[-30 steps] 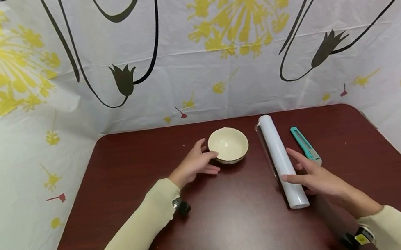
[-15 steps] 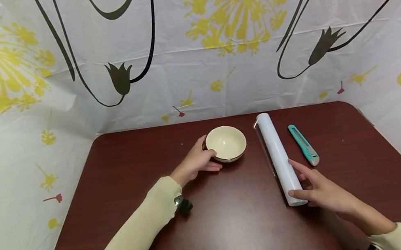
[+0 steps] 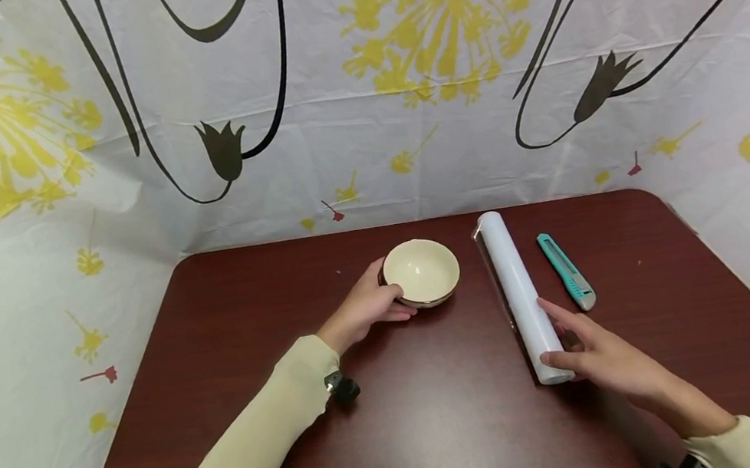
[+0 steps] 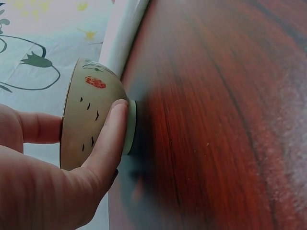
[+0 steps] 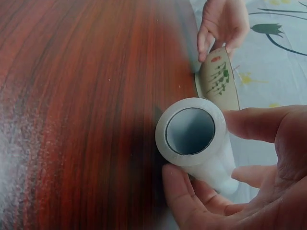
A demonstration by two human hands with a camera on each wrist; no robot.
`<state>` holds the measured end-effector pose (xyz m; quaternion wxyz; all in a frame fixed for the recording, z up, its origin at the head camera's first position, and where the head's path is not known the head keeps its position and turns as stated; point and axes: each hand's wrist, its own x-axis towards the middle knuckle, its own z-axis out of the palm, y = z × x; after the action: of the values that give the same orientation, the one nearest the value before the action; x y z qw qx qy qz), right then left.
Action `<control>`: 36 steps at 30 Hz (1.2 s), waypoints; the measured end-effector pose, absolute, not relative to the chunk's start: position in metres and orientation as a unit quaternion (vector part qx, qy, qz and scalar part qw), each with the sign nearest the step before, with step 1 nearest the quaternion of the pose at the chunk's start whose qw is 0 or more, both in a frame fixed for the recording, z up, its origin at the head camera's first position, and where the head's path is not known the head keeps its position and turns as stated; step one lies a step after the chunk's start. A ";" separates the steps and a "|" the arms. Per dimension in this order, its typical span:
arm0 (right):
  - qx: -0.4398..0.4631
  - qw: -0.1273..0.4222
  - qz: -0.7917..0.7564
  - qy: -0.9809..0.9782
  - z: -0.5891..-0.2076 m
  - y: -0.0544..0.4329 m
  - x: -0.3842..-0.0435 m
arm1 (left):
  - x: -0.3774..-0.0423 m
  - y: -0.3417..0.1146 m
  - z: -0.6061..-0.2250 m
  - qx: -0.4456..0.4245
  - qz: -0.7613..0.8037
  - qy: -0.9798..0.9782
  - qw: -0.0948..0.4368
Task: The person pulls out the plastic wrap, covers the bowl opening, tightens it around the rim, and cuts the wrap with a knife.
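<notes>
The left hand (image 3: 366, 308) pinches one bowl (image 3: 421, 271); the right hand (image 3: 607, 358) grips one roll (image 3: 520, 287), one cutter (image 3: 565, 270) lying just ahead.

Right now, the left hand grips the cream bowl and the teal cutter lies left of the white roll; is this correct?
Not quite: the teal cutter lies right of the white roll, as the head view shows. The left hand does grip the cream bowl.
</notes>
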<state>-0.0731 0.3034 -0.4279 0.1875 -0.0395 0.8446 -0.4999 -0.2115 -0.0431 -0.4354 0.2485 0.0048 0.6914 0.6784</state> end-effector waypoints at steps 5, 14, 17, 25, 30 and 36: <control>-0.041 0.186 -0.493 0.849 -0.429 0.305 -0.076 | -0.206 -0.046 -0.436 0.014 0.674 0.693 0.253; -0.058 0.192 -0.489 0.849 -0.429 0.307 -0.084 | -0.191 -0.052 -0.437 0.027 0.670 0.692 0.266; -0.057 0.195 -0.482 0.852 -0.428 0.307 -0.088 | -0.184 -0.054 -0.437 0.034 0.667 0.693 0.271; -0.048 0.208 -0.449 0.868 -0.426 0.304 -0.098 | -0.170 -0.058 -0.439 0.048 0.665 0.692 0.278; -0.063 0.209 -0.451 0.865 -0.426 0.303 -0.103 | -0.161 -0.060 -0.439 0.056 0.660 0.695 0.280; -0.087 0.196 -0.448 0.868 -0.428 0.301 -0.109 | -0.151 -0.061 -0.438 0.059 0.661 0.693 0.282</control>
<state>-0.1092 0.3010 -0.4277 0.1960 -0.0870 0.8678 -0.4482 -0.1511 -0.0607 -0.4381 0.2818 0.0590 0.6934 0.6605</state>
